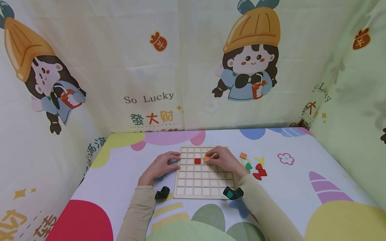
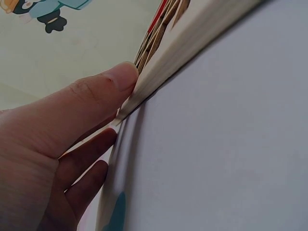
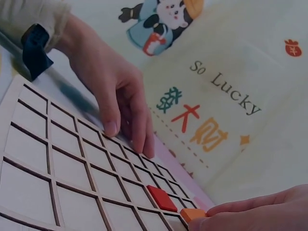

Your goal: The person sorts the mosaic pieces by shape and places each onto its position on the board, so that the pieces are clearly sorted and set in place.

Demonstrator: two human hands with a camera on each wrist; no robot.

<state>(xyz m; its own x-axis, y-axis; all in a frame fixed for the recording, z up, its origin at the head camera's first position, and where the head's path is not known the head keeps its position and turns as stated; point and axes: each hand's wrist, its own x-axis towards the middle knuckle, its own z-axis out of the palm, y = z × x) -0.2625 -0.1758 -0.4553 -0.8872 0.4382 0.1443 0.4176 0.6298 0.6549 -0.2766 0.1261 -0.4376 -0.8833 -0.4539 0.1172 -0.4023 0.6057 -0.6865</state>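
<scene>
A wooden grid board [image 1: 197, 183] lies on the table with a red square tile [image 1: 197, 161] in one of its cells. My right hand [image 1: 222, 158] pinches an orange square tile [image 3: 194, 213] between thumb and fingertips, over the cells just right of the red tile. At the board's left edge, my left hand [image 1: 164, 164] rests with fingers extended. The left wrist view has its thumb [image 2: 122, 77] against the board's side [image 2: 168, 67], the other fingers beside it along the edge.
Right of the board lie another orange tile [image 1: 243, 155], a green piece [image 1: 248, 166] and several red pieces [image 1: 262, 172]. Black straps [image 1: 163, 193] are on both wrists. A printed cloth wall [image 1: 193, 67] stands behind the patterned tabletop.
</scene>
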